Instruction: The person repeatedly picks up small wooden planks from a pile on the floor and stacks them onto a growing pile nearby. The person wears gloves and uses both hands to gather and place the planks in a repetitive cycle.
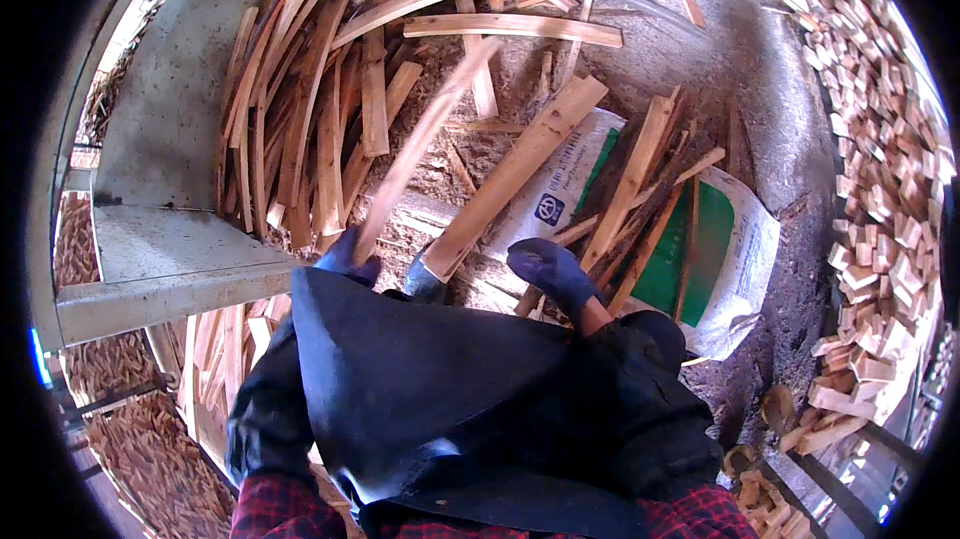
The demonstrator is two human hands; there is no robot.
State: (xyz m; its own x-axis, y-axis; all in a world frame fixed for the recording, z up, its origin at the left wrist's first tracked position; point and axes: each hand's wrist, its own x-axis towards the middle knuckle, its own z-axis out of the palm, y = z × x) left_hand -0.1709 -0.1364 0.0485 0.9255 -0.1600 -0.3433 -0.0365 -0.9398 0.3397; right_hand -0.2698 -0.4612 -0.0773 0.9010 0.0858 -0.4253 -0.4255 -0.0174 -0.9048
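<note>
The left hand (350, 257), in a dark blue glove, is closed around the near end of a long pale wood strip (428, 144). From this hand the strip goes up to the far side and leans to the right, and it looks a little blurred. It is in the middle of the scene, between a heap of long wood strips (325, 129) on the left and a wide board (520, 177) on the right. The wide board is slanted in a similar direction, and its near end is well to the right of the left hand.

The right hand (552, 271), also gloved, has its fingers bent and is just beside the near ends of some thin sticks (632, 179). I cannot tell if it grips something, because its palm is hidden. These sticks lie on a white and green sack (755, 239), to the right of the wide board.

The heap on the left is next to a pale metal panel (165, 109). At the far side, more loose strips (515, 29) lie across each other on the floor (700, 69). On the far right, many short wood pieces (885, 169) are stacked. A dark apron (430, 369) covers the near middle, between red checked sleeves (285, 509).
</note>
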